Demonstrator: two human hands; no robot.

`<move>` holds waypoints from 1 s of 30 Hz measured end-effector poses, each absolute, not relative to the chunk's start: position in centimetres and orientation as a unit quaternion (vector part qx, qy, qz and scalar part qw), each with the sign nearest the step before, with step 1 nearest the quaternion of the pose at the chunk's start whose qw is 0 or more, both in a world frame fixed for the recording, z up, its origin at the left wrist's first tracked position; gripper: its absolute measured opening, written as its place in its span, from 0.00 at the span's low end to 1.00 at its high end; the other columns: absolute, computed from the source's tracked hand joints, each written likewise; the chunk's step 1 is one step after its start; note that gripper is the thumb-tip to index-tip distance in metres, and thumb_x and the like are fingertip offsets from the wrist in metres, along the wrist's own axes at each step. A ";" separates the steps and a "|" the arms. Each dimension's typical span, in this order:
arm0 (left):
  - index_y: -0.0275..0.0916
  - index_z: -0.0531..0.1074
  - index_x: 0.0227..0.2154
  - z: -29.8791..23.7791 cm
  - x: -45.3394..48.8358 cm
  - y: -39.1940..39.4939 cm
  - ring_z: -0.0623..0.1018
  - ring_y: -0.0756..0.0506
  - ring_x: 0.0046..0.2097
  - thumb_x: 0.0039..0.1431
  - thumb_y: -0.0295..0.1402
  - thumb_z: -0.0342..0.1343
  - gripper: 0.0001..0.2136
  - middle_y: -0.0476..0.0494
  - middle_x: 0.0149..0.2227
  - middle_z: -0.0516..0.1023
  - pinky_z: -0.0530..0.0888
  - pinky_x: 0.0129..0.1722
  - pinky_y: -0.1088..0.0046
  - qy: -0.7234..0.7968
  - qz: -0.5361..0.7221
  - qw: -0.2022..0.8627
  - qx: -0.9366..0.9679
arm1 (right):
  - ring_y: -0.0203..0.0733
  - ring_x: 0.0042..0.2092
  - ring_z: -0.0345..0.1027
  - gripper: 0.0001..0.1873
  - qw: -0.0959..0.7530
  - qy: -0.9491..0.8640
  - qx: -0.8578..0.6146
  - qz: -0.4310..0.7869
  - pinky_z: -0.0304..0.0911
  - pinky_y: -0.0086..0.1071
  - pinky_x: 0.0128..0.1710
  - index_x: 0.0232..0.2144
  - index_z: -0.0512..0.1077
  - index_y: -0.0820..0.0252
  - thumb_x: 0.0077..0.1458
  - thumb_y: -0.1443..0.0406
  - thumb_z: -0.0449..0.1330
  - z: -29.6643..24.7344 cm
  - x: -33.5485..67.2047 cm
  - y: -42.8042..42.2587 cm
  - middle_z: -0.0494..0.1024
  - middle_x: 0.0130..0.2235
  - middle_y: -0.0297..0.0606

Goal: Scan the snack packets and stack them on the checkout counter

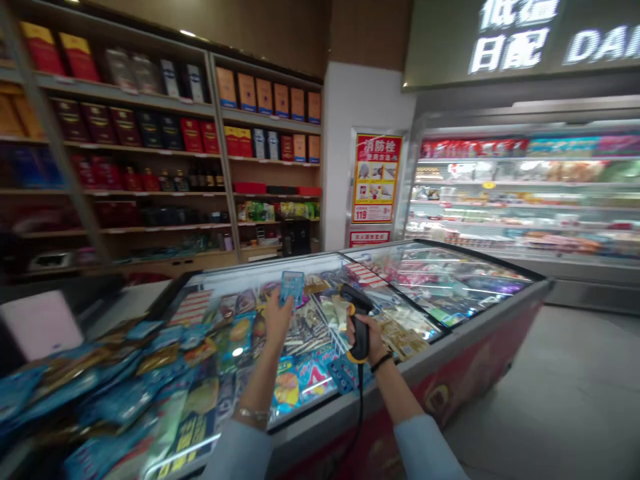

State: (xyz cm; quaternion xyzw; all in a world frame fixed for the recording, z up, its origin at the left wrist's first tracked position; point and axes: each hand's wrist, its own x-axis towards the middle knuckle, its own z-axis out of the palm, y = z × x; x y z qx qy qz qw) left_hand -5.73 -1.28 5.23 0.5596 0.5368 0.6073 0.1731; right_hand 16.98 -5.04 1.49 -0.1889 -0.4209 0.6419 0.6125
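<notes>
The left hand pinches a small pale-blue packet upright, apparently thin and light, best held by its edge. The right hand closes around a black-and-yellow corded barcode scanner, above a glass-topped chest freezer at lower centre.

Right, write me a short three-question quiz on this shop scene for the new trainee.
1. Which hand holds the corded barcode scanner?
2. True or false: the left hand holds a small blue item up over the glass lid of the chest freezer.
3. What number is printed near the bottom of the red-and-yellow poster?

Key: 1. The right hand. 2. True. 3. 119.
</notes>
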 end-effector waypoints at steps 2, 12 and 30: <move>0.36 0.72 0.46 6.4 -7.6 -3.0 0.76 0.43 0.43 0.53 0.33 0.51 0.17 0.42 0.41 0.78 0.70 0.46 0.68 0.551 0.593 0.150 0.567 | 0.31 0.14 0.55 0.13 0.604 -0.427 -0.185 0.647 0.50 0.25 0.14 0.33 0.67 0.57 0.44 0.58 0.59 2.4 15.5 -6.0 0.64 0.18 0.26; 0.36 0.70 0.51 9.2 -24.4 -11.9 0.75 0.40 0.49 0.55 0.33 0.51 0.19 0.36 0.47 0.77 0.68 0.49 0.67 0.756 0.480 -0.033 0.444 | 0.33 0.16 0.55 0.09 0.540 -0.454 -0.130 0.696 0.52 0.29 0.15 0.33 0.69 0.56 0.48 0.60 0.58 3.6 5.8 -7.8 0.62 0.20 0.29; 0.35 0.64 0.59 7.3 -35.6 -17.7 0.75 0.36 0.45 0.58 0.35 0.48 0.25 0.31 0.50 0.72 0.71 0.43 0.61 0.881 0.350 -0.140 0.285 | 0.33 0.14 0.58 0.12 0.405 -0.426 -0.082 0.805 0.55 0.26 0.12 0.24 0.67 0.59 0.44 0.57 0.61 -0.3 -12.0 -8.6 0.67 0.16 0.29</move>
